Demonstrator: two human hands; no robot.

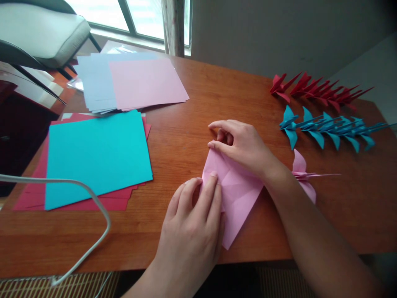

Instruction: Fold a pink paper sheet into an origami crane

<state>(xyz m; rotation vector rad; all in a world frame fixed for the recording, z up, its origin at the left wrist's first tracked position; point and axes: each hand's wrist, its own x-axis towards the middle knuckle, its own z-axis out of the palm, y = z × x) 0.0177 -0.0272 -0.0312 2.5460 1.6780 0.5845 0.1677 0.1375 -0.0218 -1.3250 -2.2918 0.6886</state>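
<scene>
A creased sheet of pink origami paper (240, 198), partly folded, lies on the table in front of me. My left hand (192, 223) is closed at its left edge, fingertips pressed onto the paper; its thumb is mostly hidden. Over the top corner is my right hand (240, 140), its thumb at the corner and its index finger stretched out with a gap between them. The other right fingers are curled. Just beyond my right forearm sits a folded pink paper crane (302, 176), partly covered by that arm.
Rows of red paper cranes (319, 91) and blue paper cranes (331, 126) stand at the back right. Blue sheets (97, 159) lie over red sheets (31, 192) at left. Behind them are pink paper (147, 82) and grey-blue paper (94, 82). A white cable (104, 211) crosses the left front.
</scene>
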